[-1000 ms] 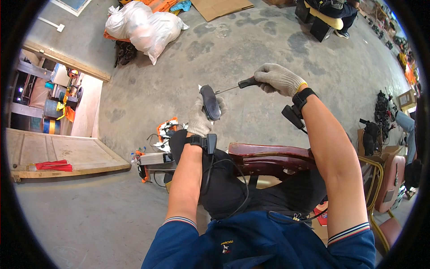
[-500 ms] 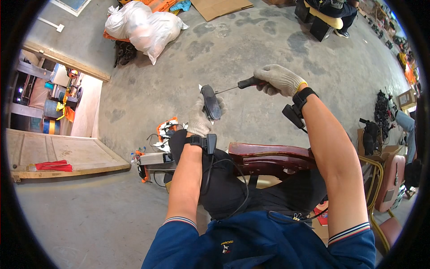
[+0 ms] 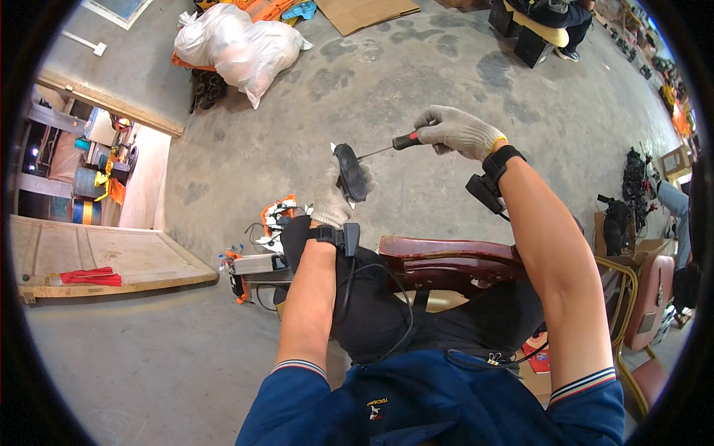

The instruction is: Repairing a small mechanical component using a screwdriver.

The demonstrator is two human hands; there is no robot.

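Note:
My gloved left hand [image 3: 332,199] is closed around a black, oblong device [image 3: 350,172] with a small pale piece sticking out at its top end. What the device is, I cannot make out. In my gloved right hand [image 3: 460,134] is a screwdriver [image 3: 406,140] with a black and red handle, gripped at the handle's rear end. Its thin shaft points left, and the tip meets the right side of the device near its upper end. Whether the tip sits in a screw is too small to tell.
Below my hands is a dark red wooden chair back [image 3: 454,256]. A metal unit [image 3: 256,267] with orange parts and cables stands beside my left leg. White bags [image 3: 245,52] lie on the far floor, left of a cardboard sheet [image 3: 364,11]. A wooden door [image 3: 111,253] is at left.
My right hand has shifted slightly left, its fingers regripping the end of the screwdriver handle, which has turned to show red. The left hand and device have barely moved.

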